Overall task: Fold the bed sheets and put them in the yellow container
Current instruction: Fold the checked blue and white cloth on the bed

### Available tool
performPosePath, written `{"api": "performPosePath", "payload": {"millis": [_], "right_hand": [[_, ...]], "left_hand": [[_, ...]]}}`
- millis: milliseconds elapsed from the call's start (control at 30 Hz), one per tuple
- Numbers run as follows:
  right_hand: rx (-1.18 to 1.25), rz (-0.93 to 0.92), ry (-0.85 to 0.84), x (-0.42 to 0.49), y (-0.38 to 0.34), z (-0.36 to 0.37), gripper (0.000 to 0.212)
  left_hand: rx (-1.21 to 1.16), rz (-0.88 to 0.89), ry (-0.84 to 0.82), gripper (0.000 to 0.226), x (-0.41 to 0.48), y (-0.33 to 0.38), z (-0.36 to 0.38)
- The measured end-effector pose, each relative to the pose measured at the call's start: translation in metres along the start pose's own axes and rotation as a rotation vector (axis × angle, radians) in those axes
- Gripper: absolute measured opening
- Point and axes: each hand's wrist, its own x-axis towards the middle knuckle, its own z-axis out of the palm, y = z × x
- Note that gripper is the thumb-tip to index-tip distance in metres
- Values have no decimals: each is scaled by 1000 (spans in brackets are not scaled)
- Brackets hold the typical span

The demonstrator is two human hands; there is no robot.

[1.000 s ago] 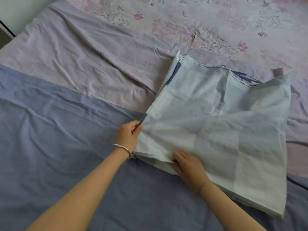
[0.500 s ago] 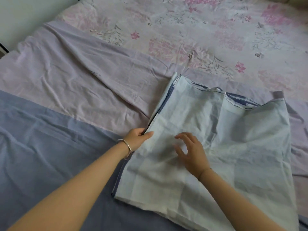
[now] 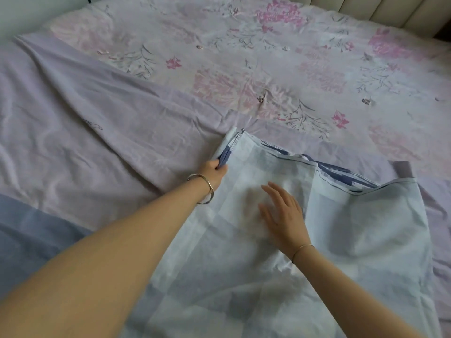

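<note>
A folded pale blue-and-white checked bed sheet [image 3: 353,228] lies flat on the bed, with dark blue layers showing along its far edge. My left hand [image 3: 213,173] pinches the sheet's left edge near the far left corner. Flat on top of the sheet rests my right hand [image 3: 284,211], fingers straight and spread, near the middle of the far half. The yellow container is not in view.
Under the sheet a lilac sheet [image 3: 85,123] and a blue sheet [image 3: 29,230] are spread over the bed. A pink floral cover [image 3: 280,57] fills the far half. A padded headboard [image 3: 390,13] stands at the back right.
My left hand slid along the sheet's left edge from the near corner toward the far corner. My right hand let go of the near edge and moved up, now flat on the sheet.
</note>
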Motion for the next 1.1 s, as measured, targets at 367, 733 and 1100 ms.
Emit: {"api": "performPosePath", "payload": {"millis": [367,733,1100], "right_hand": [[-186,60,-129,14,74,-4,67],[-331,194,-135,55,147,-46,70],[-430,101,-71,-8,212,-89,66]], "left_hand": [[62,-136,111,28,40,1,-14],[438,62,509,59,42,-2,27],[1118,373,23,58,2,-29,132]]}}
